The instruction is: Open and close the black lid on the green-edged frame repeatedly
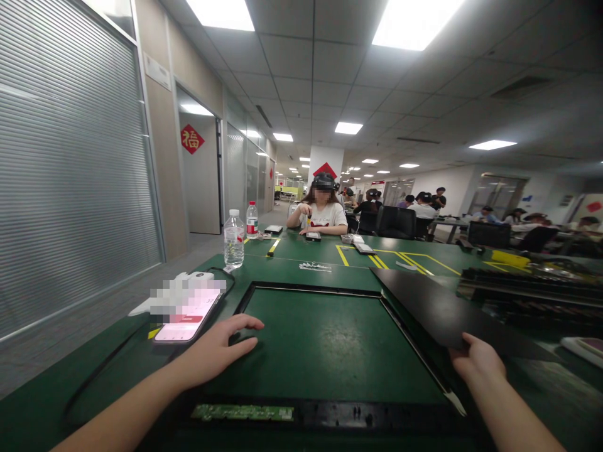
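Note:
A black rectangular frame (325, 290) lies on the green table (330, 339), with a green circuit board (242, 412) along its near bar. My left hand (230, 339) hangs over the frame's left side, fingers apart and holding nothing. At the right, my right hand (478, 361) grips the near edge of a thin black panel (438, 307), which is tilted beside the frame's right bar. The fingers under the panel are hidden.
A phone (188, 317) with a cable lies at the left. Two bottles (234, 242) (252, 221) stand behind it. Black strips (522, 292) are piled at the right. Across the table a person (323, 210) sits working with small parts.

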`<state>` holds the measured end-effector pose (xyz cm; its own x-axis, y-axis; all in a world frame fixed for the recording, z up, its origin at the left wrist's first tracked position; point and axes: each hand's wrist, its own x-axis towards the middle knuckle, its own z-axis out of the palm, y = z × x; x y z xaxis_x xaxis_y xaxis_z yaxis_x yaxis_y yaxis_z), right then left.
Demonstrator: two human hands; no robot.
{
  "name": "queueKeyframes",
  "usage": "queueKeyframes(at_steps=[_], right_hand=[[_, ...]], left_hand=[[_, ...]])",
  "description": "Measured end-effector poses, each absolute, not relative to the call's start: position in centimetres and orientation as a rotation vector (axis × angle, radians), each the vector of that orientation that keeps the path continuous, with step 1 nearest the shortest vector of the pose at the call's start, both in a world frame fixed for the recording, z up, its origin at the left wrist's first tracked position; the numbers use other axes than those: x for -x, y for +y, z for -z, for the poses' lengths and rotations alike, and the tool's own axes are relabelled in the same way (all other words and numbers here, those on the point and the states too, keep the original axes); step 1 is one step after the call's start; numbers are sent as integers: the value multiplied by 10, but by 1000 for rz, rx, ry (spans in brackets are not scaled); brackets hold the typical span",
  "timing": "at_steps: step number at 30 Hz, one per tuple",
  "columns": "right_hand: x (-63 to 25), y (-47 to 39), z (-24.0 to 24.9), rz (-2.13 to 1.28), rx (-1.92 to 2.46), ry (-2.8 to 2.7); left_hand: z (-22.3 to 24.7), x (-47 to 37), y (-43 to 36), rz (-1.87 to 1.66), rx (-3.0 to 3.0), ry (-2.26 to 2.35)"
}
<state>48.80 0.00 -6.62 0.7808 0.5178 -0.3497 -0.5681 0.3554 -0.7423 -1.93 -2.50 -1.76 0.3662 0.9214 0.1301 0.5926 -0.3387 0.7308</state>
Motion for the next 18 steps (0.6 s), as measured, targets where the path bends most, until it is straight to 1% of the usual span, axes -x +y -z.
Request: queueKeyframes(at_steps=[5,18], right_hand=[[-481,-4,56,-684,960,107],[-458,-15,21,-688,899,7]], left_hand=[[18,22,-24,-751,-2044,1268],[17,31,-21,-764,-2063,1275]])
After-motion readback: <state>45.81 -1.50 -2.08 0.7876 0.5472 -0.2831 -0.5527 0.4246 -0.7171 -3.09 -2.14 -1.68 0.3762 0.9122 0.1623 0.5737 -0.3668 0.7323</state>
